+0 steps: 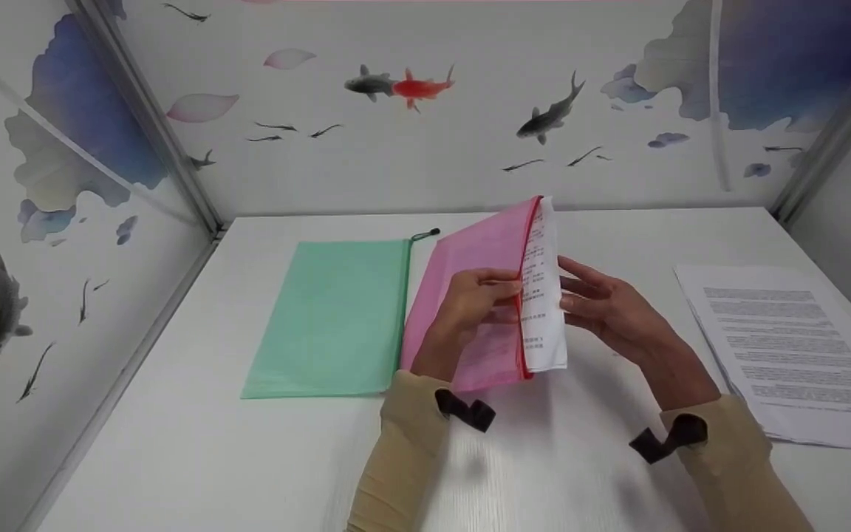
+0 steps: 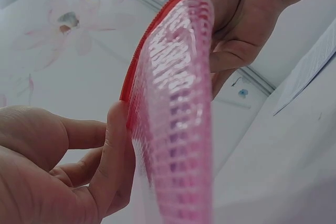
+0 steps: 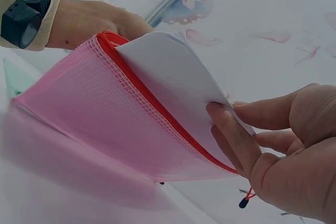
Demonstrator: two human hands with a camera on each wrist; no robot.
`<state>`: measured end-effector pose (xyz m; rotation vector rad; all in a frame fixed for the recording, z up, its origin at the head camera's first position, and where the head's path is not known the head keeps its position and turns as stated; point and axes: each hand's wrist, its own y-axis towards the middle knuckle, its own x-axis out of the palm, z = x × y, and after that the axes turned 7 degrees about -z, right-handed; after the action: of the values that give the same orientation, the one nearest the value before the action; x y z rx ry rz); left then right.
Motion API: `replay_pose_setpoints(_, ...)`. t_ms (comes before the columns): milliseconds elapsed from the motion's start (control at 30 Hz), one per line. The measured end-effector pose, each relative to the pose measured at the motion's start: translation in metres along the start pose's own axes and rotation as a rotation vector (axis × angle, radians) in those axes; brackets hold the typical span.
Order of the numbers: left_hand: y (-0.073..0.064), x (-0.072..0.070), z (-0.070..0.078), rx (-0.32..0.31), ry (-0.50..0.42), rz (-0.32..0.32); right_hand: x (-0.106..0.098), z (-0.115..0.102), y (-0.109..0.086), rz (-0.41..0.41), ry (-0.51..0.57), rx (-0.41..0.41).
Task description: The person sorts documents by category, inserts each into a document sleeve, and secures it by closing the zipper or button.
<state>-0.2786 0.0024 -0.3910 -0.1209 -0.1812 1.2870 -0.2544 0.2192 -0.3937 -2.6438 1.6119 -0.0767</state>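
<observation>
A pink mesh zipper pouch (image 1: 462, 295) with a red zipper edge is held tilted above the table, its opening facing right. My left hand (image 1: 473, 299) pinches the pouch at the red edge, thumb and fingers on the rim in the left wrist view. Printed paper sheets (image 1: 544, 295) stand partly inside the pouch, a strip jutting out of the opening. My right hand (image 3: 283, 150) pinches the outer edge of these sheets between thumb and fingers. A red cord with a black pull (image 3: 244, 202) hangs at the pouch's corner.
A green zipper pouch (image 1: 329, 318) lies flat on the white table (image 1: 196, 458) to the left, its black zipper pull (image 1: 429, 234) at the top corner. A stack of printed paper (image 1: 795, 355) lies at the right. Patterned walls (image 1: 470, 162) enclose the table's back and sides.
</observation>
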Motion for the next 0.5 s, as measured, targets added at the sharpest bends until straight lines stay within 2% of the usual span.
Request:
replay_pose_setpoints(200, -0.0006, -0.001, 0.0005, 0.023, -0.008, -0.023, 0.0013, 0.0024, 0.0025, 0.001, -0.022, 0.002)
replay_pose_setpoints(500, -0.0006, 0.0002, 0.0003, 0.01, 0.0, 0.003, 0.0069, 0.0034, 0.0034, 0.048, -0.021, 0.039)
